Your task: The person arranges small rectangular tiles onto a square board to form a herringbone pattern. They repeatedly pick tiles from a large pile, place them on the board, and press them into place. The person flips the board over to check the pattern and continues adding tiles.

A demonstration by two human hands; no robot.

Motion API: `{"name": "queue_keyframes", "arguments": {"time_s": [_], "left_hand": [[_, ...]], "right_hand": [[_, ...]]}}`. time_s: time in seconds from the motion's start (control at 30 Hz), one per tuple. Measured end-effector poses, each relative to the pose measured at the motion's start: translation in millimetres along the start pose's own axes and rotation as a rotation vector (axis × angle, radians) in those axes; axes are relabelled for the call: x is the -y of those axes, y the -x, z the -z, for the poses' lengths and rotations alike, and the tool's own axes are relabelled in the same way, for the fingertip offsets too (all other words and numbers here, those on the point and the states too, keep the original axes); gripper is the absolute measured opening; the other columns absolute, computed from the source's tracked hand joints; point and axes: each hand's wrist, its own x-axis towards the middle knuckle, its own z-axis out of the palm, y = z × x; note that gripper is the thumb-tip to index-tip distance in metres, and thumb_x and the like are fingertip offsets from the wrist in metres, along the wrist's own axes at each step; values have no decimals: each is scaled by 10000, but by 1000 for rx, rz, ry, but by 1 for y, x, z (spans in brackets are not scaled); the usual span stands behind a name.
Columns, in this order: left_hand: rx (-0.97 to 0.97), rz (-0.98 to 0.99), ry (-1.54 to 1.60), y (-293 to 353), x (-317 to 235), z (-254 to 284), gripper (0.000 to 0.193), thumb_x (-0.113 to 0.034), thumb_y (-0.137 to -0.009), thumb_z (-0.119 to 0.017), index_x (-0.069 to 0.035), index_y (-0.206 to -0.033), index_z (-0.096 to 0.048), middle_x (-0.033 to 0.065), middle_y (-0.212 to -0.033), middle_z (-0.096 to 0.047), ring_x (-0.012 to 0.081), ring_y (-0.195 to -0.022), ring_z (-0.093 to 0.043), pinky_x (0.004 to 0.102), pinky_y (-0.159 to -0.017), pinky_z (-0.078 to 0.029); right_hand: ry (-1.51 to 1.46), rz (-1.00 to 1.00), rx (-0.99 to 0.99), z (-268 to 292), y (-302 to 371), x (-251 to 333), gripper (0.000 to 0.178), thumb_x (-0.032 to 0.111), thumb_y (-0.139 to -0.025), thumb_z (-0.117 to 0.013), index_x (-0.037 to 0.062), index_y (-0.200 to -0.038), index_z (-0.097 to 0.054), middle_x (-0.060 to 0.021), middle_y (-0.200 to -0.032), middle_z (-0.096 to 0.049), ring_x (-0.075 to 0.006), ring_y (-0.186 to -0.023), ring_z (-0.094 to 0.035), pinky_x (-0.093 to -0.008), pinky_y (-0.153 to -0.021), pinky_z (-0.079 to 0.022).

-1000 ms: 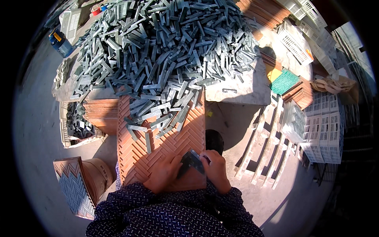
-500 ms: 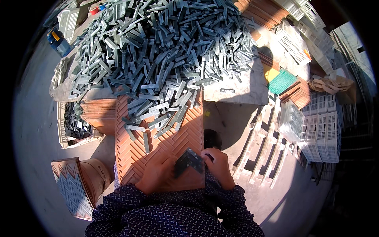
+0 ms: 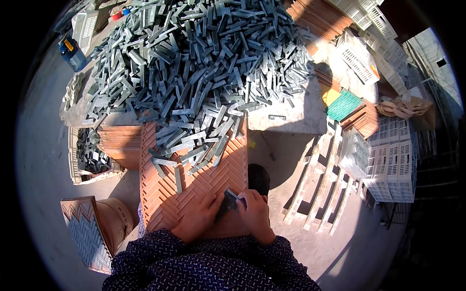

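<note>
My left hand (image 3: 198,218) is low over the orange herringbone-patterned tray (image 3: 160,194), its fingers close together against the edge of a few dark grey stone strips (image 3: 226,207). My right hand (image 3: 255,216) is bent at the tray's lower right corner, thumb and fingers closed on a stone strip (image 3: 231,194) whose top catches the light. Both hands partly hide these pieces. Loose grey strips (image 3: 194,145) lie heaped on the tray's far half, and one single strip (image 3: 178,181) rests in front of them.
A large heap of strips (image 3: 194,58) covers the table (image 3: 296,119) ahead. At left are a crate of dark pieces (image 3: 92,155), stacked orange trays (image 3: 119,140) and a curved stack topped by a filled herringbone panel (image 3: 87,235). A wooden pallet (image 3: 315,179) and white crates (image 3: 391,165) stand right.
My right hand has moved left, closer to my left hand, and covers more of the dark strips. The left fingers have straightened somewhat. The whole view has shifted slightly.
</note>
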Motion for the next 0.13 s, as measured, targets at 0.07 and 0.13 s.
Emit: {"name": "queue_keyframes", "arguments": {"time_s": [0.07, 0.13], "left_hand": [[-5, -3, 11, 1, 3, -2, 469, -31, -752, -528, 34, -1216, -511, 170, -1045, -528, 325, -922, -559, 379, -798, -483], [-21, 0, 51, 2, 6, -5, 474, -31, -751, -538, 19, -1222, -514, 167, -1054, -530, 331, -937, -558, 376, -810, -481]], "right_hand": [[21, 19, 21, -2, 3, -3, 236, 119, -741, -696, 83, -956, -605, -94, -936, -595, -292, -874, -599, -392, -767, -461], [2, 49, 50, -4, 10, -10, 268, 137, -739, -712, 93, -982, -608, -75, -965, -618, -290, -905, -601, -404, -862, -405]]}}
